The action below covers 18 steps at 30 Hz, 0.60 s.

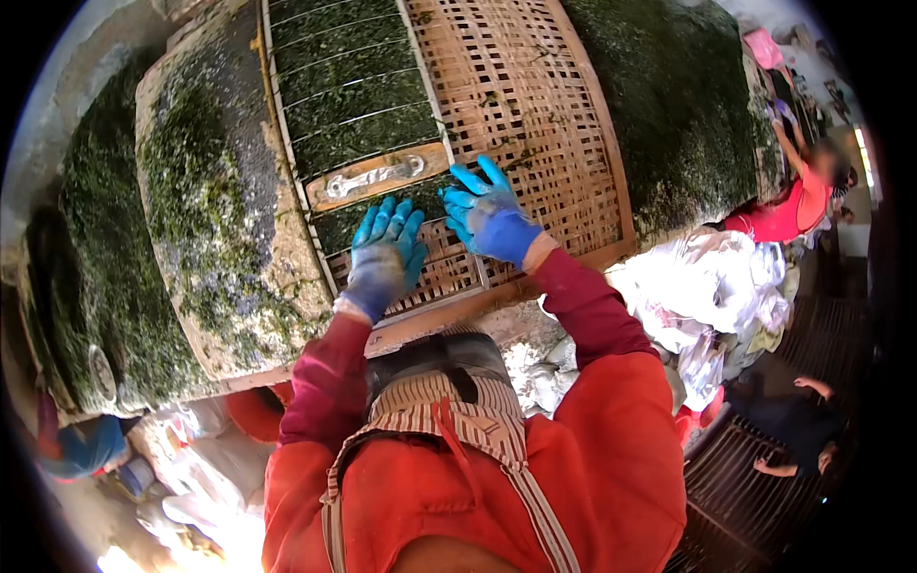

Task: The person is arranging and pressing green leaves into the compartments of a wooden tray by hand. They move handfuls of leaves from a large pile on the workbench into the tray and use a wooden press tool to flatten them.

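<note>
A long narrow frame [420,65] with thin crossbars lies on a woven bamboo tray [535,134]. Dark green shredded leaf [353,94] fills its sections. Across the frame rests an oblong wooden board [330,202] with a whitish strip along its middle. My left hand [384,256], in a blue glove, lies over the near section with its fingers stretched out, against a band of leaf below the board. My gloved right hand [492,218] is at the frame's right rail by the board's end, fingers spread. Neither hand holds anything that I can see.
Leaf-strewn stone slab [277,229] stands left of the tray; a dark green heap [669,105] covers the surface on the right. White plastic sacks [707,286] crowd the lower right. A person in red [783,215] works at the far right; another, in dark clothes [788,425], is below.
</note>
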### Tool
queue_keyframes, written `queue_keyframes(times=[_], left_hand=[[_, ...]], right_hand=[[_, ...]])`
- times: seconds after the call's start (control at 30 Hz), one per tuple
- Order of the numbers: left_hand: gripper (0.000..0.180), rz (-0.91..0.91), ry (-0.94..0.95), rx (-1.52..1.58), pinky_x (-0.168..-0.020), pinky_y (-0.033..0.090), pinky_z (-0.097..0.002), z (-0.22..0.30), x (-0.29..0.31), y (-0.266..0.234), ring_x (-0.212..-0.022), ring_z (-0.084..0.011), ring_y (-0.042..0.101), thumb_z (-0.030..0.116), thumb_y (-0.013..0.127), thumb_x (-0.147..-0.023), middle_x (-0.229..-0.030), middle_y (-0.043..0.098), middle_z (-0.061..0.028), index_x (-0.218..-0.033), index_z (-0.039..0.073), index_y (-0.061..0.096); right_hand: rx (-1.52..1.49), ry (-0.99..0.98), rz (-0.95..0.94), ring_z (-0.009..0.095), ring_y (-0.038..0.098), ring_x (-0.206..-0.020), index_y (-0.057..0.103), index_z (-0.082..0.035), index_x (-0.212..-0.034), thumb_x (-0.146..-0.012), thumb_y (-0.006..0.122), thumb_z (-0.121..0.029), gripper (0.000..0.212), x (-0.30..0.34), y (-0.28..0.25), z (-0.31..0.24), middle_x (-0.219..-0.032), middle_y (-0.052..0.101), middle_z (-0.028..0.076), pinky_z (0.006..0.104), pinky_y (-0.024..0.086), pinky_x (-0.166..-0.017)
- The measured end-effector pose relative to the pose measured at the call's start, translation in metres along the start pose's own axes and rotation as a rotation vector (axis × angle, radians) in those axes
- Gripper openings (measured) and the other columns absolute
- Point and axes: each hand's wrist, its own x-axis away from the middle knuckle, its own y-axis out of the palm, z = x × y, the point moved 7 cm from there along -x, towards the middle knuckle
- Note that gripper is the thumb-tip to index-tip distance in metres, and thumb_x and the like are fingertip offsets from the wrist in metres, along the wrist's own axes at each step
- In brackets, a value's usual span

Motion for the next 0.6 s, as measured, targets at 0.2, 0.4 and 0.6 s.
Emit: queue_keyframes(times=[0.2,0.4,0.6], left_hand=[[0.061,-0.119,0.037,0.115,-0.125,0.023,-0.0492,0.024,-0.022,-0.017,-0.149,-0.0386,0.038,0.046,0.054,-0.101,-0.16,0.044,-0.0188,-0.148,0.006,0.054],[0.069,-0.342,0.006,0.033,-0.127,0.019,-0.0458,0.036,-0.06,0.016,-0.152,-0.0364,0.035,0.054,0.051,-0.1,-0.162,0.042,-0.0166,-0.153,0.009,0.048],[0.05,-0.364,-0.132,0.056,-0.125,0.025,-0.0462,0.026,-0.051,0.028,-0.142,-0.0281,0.049,0.048,0.057,-0.099,-0.147,0.06,-0.0089,-0.135,0.014,0.067]], right_hand=[[-0.944,0.314,0.145,0.033,0.019,-0.158,0.033,-0.018,-0.162,-0.084,0.074,-0.025,0.089,0.025,0.012,0.059,-0.172,0.016,0.014,0.0477,0.016,-0.13],[-0.684,0.292,-0.199,0.036,0.059,-0.126,0.067,-0.004,-0.121,-0.086,0.063,-0.012,0.036,-0.036,0.009,0.039,-0.139,0.057,0.024,0.0481,0.05,-0.103],[-1.234,0.053,0.063,0.032,0.073,-0.073,0.075,-0.005,-0.104,-0.092,0.069,-0.031,0.029,-0.06,-0.049,0.047,-0.087,0.075,0.018,0.0442,0.059,-0.071]])
